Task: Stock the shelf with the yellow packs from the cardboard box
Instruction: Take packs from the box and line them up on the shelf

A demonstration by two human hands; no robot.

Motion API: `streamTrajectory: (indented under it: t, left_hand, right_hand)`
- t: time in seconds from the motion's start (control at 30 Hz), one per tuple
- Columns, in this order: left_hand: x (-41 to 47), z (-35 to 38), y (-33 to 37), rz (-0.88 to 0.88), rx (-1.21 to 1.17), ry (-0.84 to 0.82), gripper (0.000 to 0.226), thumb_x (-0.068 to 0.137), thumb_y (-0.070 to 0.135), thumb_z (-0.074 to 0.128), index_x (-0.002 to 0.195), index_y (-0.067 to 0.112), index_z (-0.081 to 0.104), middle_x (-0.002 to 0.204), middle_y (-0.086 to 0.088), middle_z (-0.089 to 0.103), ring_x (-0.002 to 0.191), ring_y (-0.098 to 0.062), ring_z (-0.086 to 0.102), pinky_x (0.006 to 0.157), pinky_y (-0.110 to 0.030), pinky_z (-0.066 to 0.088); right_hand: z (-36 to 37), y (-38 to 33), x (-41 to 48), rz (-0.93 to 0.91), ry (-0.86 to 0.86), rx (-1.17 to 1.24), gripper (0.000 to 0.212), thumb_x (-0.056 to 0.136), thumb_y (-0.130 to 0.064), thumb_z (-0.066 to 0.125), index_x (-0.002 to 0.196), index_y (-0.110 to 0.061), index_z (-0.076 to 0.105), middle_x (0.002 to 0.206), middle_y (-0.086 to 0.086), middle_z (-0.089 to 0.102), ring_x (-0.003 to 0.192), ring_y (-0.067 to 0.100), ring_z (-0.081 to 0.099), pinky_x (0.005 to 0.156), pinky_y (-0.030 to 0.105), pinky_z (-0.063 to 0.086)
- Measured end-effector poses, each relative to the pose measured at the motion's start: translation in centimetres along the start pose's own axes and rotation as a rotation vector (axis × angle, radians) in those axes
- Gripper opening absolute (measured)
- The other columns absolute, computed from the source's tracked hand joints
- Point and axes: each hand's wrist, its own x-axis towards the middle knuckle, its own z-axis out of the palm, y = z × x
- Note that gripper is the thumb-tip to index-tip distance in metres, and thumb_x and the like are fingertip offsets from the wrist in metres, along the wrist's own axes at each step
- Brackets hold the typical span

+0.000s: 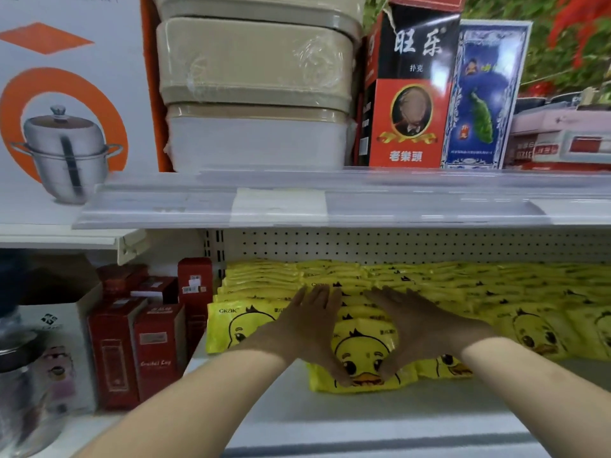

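Far left: one pot box [62, 127], cut off by the frame; below it, one jar [26, 391], blurred. Next, at least five red boxes [139, 345] standing upright, rear ones partly hidden. Upper centre: three beige tubs [254, 81] stacked, topmost cropped. On the lower shelf [330, 421]: yellow packs [261, 282] laid in overlapping rows from the back panel forward, at least four rows, number of packs not determinable. Left hand [309, 328] and right hand [418, 328] both unclenched, fingers straight and flat on the middle row, thumbs touching the lower edge of the front pack [363, 352], which lies between them on the shelf. Upper right: two card boxes [410, 94] upright, side by side. Far right: packs and upper goods cut off and blurred.
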Motion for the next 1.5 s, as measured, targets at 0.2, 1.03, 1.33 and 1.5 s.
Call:
streamTrajectory:
  t: [0.2, 1.03, 1.33, 1.5]
  left_hand:
    - [0.3, 0.5, 0.5, -0.066, 0.025, 0.020, 0.146, 0.054, 0.069, 0.080, 0.155, 0.016, -0.013, 0.163, -0.007, -0.010, 0.149, -0.021, -0.016, 0.121, -0.047, -0.008]
    - [6.5, 0.3, -2.9, -0.174, 0.181, 0.029, 0.153, 0.051, 0.073, 0.078, 0.152, 0.013, -0.021, 0.162, -0.008, -0.015, 0.149, -0.019, -0.015, 0.121, -0.041, -0.009]
    - [6.8, 0.4, -2.9, -0.181, 0.135, 0.015, 0.152, 0.050, 0.071, 0.080, 0.154, 0.013, -0.015, 0.163, -0.008, -0.012, 0.150, -0.019, -0.009, 0.121, -0.038, -0.007]
    - [6.9, 0.5, -3.0, -0.184, 0.127, 0.023, 0.152, 0.049, 0.070, 0.081, 0.154, 0.014, -0.013, 0.163, -0.008, -0.012, 0.150, -0.019, -0.010, 0.122, -0.039, -0.005]
  right_hand:
    - [1.4, 0.8, 1.6, -0.156, 0.079, -0.104, 0.141, 0.056, -0.070, 0.080, 0.153, -0.033, -0.016, 0.163, -0.007, -0.015, 0.148, 0.011, -0.017, 0.121, 0.038, -0.009]
    - [0.7, 1.2, 10.1, -0.153, 0.129, -0.180, 0.149, 0.054, -0.063, 0.085, 0.154, -0.023, -0.017, 0.163, 0.002, -0.018, 0.150, 0.017, -0.012, 0.120, 0.034, -0.003]
    - [0.6, 1.3, 10.2, -0.163, 0.103, -0.180, 0.148, 0.055, -0.064, 0.084, 0.154, -0.022, -0.018, 0.163, 0.003, -0.018, 0.151, 0.017, -0.009, 0.120, 0.033, 0.000]
    - [0.8, 1.5, 10.4, -0.179, 0.125, -0.182, 0.148, 0.054, -0.065, 0.084, 0.155, -0.021, -0.016, 0.163, 0.003, -0.016, 0.151, 0.018, -0.009, 0.121, 0.035, 0.000]
